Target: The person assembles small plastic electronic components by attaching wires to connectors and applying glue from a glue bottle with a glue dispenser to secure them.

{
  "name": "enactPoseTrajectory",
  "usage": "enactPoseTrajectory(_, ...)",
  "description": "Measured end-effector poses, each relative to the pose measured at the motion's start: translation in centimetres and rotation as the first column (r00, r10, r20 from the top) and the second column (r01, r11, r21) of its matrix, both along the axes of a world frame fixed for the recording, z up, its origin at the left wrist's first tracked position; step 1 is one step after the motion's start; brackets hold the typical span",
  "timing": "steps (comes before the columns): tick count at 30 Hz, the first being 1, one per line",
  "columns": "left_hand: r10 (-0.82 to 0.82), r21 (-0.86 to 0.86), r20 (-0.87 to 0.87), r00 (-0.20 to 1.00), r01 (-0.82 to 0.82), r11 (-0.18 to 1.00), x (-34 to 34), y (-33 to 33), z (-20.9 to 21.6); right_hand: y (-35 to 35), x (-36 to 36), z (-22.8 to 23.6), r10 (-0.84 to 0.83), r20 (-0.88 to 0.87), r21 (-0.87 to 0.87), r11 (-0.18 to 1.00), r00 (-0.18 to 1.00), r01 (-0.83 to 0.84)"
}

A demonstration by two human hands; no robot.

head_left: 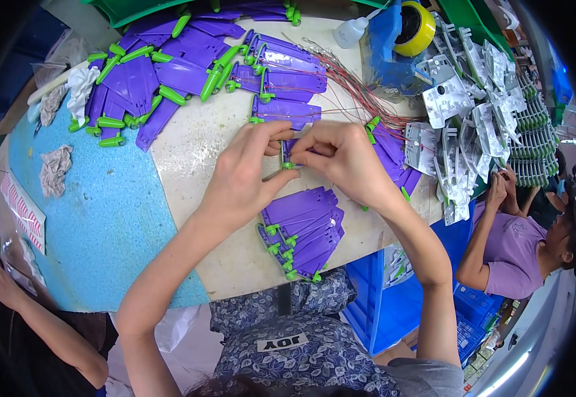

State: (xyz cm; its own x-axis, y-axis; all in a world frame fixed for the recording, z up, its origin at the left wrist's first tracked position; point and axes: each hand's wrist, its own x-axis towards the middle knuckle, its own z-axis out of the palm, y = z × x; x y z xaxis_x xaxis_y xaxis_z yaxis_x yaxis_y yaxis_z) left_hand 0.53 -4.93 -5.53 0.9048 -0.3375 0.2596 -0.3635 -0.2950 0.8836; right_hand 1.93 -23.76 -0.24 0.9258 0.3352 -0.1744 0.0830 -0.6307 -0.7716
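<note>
Between my two hands, over the middle of the table, is a purple plastic panel with a green end (286, 156), mostly covered by fingers. My left hand (245, 162) pinches its left side between thumb and fingers. My right hand (337, 155) has thumb and fingertips closed on its right side. Just nearer to me lies a fanned stack of purple panels with green ends (311, 221). Beyond my hands, similar panels (294, 83) lie in a row, with thin red wires (357, 83) running off to the right. More purple panels (388, 153) lie beside my right wrist.
A large heap of purple panels (129, 86) covers the far left. Silver-grey plastic parts (448, 99) pile up at the right. A blue tape dispenser (384, 49) with yellow tape and a small white bottle (350, 32) stand at the back. Co-workers sit on both sides.
</note>
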Motion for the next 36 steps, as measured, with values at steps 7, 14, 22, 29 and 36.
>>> enactPoseTrajectory(7, -0.016, -0.065, 0.009, 1.000, 0.017, 0.998, 0.1, -0.1, 0.1, -0.1, -1.5, -1.4, -0.012, 0.106, 0.155, 0.988, 0.994, -0.005)
enactPoseTrajectory(14, -0.008, -0.018, 0.011, 1.000, 0.008, 1.000, 0.1, -0.2, 0.4, 0.8, -1.3, -0.2, 0.155, 0.280, -0.087, 0.987, 0.947, -0.136)
enactPoseTrajectory(22, 0.030, 0.139, 0.119, 0.992, -0.047, 0.989, 0.0, 0.0, 0.6, 0.0, 0.8, -0.1, -0.157, 0.038, -0.008, 0.987, 0.987, 0.158)
enactPoseTrajectory(29, -0.188, 0.223, 0.394, 0.900, 0.104, 0.969, 2.5, 0.6, 0.6, -1.1, 1.1, 0.2, -0.327, -0.010, -0.121, 0.938, 0.945, 0.324)
enactPoseTrajectory(36, -0.236, 0.128, 0.229, 0.944, 0.211, 0.969, 2.9, 0.8, 0.4, -1.2, 0.1, 2.0, -0.048, -0.333, 0.237, 0.962, 0.942, 0.133)
